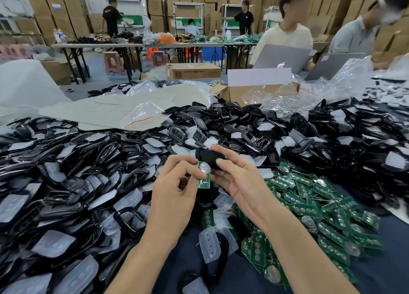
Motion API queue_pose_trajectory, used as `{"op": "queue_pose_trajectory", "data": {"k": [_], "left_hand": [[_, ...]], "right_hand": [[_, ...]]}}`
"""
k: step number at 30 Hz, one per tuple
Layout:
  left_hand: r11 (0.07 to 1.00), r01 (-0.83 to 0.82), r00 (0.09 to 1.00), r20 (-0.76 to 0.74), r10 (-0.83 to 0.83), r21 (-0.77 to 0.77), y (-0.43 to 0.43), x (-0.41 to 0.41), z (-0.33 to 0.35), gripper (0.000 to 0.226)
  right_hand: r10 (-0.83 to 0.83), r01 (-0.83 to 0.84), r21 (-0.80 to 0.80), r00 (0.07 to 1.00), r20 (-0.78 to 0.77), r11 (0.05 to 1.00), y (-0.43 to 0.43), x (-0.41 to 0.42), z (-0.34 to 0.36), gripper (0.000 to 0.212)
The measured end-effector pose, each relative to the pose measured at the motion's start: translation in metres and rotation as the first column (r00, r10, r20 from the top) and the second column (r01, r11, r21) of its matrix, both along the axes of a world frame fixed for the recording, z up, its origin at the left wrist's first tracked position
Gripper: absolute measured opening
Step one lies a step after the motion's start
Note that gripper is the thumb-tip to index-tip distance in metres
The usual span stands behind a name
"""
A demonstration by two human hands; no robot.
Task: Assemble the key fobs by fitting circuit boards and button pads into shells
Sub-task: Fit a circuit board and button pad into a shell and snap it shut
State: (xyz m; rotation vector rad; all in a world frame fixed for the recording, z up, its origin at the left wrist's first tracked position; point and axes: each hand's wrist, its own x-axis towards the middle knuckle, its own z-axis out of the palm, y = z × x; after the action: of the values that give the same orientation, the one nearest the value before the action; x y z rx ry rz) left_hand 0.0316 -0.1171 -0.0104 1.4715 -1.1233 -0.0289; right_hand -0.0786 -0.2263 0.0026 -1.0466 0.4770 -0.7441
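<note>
Left hand (177, 183): fingers curled, thumb and fingertips pinching a green circuit board (203, 176) by its left edge. The board stands roughly upright and carries a round silver cell on its upper half.

Right hand (238, 179): holds a black key fob shell (210, 157) between thumb and fingers, palm turned toward the camera. The shell lies crosswise, just above and behind the board; its lower edge meets the board's top. Whether the board has entered the shell cannot be told.

Both hands are raised above the counter (389, 269), which has a dark blue surface.

A heap of black shells (221, 121) mixed with translucent button pads (209, 244) covers the left and far side. A pile of green circuit boards (321, 205) lies to the right. Behind stand an open cardboard box (254, 93), clear plastic bags (345, 81) and two grey laptops (284, 56) with persons seated at them.
</note>
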Motion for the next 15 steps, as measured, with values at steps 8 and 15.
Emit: {"op": "queue_pose_trajectory", "data": {"k": [8,15], "left_hand": [[1.0,-0.031,0.999,0.018,0.031,0.002,-0.0023,0.0002,-0.0021,0.033],[0.999,-0.044,0.999,-0.027,0.045,0.006,-0.0018,0.0,-0.0014,0.045]], "right_hand": [[-0.006,0.006,-0.001,1.0,0.013,1.0,0.0009,-0.0017,0.002,0.031],[-0.024,0.024,0.006,1.0,0.002,1.0,0.0004,-0.0014,0.0021,0.039]]}}
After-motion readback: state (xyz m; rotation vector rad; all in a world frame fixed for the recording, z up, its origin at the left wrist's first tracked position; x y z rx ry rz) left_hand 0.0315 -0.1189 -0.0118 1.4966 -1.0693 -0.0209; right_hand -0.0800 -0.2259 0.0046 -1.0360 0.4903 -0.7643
